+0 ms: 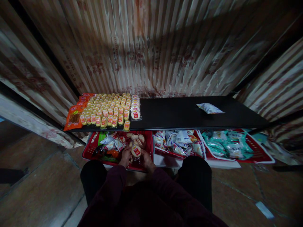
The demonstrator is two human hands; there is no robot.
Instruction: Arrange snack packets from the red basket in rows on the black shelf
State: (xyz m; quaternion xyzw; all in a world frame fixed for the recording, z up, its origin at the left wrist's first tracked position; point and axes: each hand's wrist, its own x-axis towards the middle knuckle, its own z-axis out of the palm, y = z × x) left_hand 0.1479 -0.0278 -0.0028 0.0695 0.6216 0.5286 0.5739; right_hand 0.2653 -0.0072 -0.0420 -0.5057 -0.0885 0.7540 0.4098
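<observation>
A round packaged snack (136, 151) with a red and yellow label is held between my two hands, over the left red basket (148, 138). My left hand (126, 155) is closed on its left side, and my right hand (146, 158) grips its right side. Similar round snacks (137, 139) lie in the basket just beyond it. On the black shelf (165, 113) above stand rows of small yellow packaged cakes (109, 108). A column of white round packs (135, 108) lines their right side.
Orange packs (73, 118) lie at the shelf's left end, and a white pouch (209, 108) lies on its right part. Below are baskets of white packs (182, 138) and teal packs (227, 145). A pale strip (264, 210) lies on the floor.
</observation>
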